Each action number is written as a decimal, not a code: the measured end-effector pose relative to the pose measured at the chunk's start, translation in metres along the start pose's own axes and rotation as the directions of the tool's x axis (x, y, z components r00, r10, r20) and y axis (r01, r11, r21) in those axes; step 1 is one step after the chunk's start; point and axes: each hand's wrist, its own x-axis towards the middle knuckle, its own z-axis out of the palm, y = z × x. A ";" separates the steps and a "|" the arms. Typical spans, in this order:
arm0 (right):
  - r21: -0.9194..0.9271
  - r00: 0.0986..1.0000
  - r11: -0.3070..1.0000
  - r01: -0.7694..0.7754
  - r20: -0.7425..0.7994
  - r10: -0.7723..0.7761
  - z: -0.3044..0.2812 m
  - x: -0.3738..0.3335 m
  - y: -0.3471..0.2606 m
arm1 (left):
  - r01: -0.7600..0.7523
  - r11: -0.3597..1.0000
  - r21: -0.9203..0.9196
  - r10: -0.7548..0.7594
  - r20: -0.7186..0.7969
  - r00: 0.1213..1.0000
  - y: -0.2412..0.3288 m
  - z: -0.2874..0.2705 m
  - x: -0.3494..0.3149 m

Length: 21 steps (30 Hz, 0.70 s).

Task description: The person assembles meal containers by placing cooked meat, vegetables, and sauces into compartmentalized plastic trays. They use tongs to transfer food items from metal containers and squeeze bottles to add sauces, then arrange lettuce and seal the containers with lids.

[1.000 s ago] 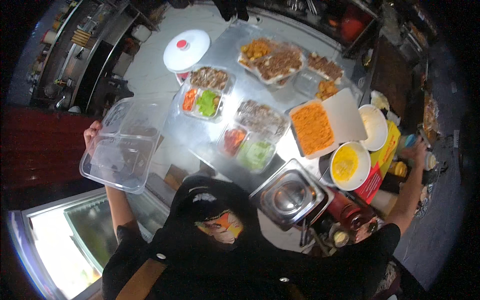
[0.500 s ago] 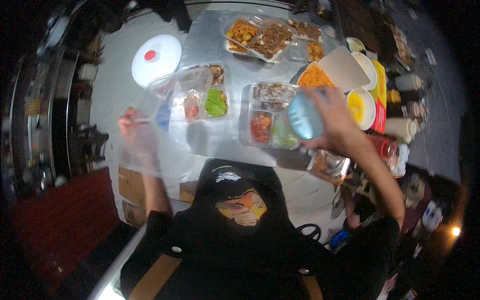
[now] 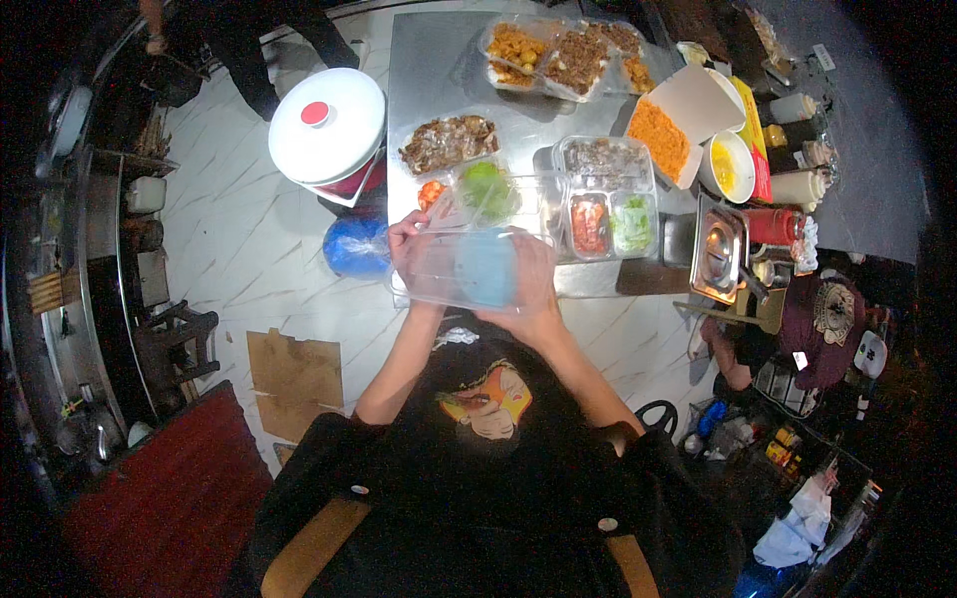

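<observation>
My left hand (image 3: pixel 404 242) pinches the upper left corner of a clear plastic lid (image 3: pixel 429 274) held over the table's near edge. My right hand (image 3: pixel 533 274) is behind the lid, its fingers closed round a light blue pad, perhaps a folded cloth (image 3: pixel 486 267); it shows through the plastic against the lid. Just beyond stands an uncovered clear food container with browned meat (image 3: pixel 449 145), green lettuce (image 3: pixel 485 189) and a red filling (image 3: pixel 432 194); the lid partly overlaps it. To its right sits a similar filled container (image 3: pixel 606 169), seemingly lidded.
More filled containers (image 3: pixel 578 60) stack at the table's (image 3: pixel 429 70) far end. A carton of orange shreds (image 3: pixel 658 140), a bowl with yellow contents (image 3: pixel 730 167) and a steel pan (image 3: pixel 720 249) line the right. Left are a white-lidded pot (image 3: pixel 327 125) and blue bag (image 3: pixel 356 247). People stand nearby.
Both hands have come together at the near edge. My left hand brought the lid right from over the left container; my right hand carried the blue pad left from beside the right container.
</observation>
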 end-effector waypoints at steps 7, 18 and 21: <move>0.491 0.928 0.855 -0.169 -0.213 0.305 0.038 -0.034 0.037 | -0.059 0.989 -0.138 0.051 -0.060 0.997 0.051 -0.030 0.036; 0.583 0.925 0.770 -0.260 0.378 0.026 0.048 -0.048 0.040 | -0.184 0.971 -0.152 0.210 0.174 0.962 0.093 -0.069 0.091; 0.506 0.933 0.820 -0.267 0.347 0.089 0.013 -0.034 0.024 | -0.300 0.943 -0.144 0.326 0.216 0.920 0.108 -0.078 0.102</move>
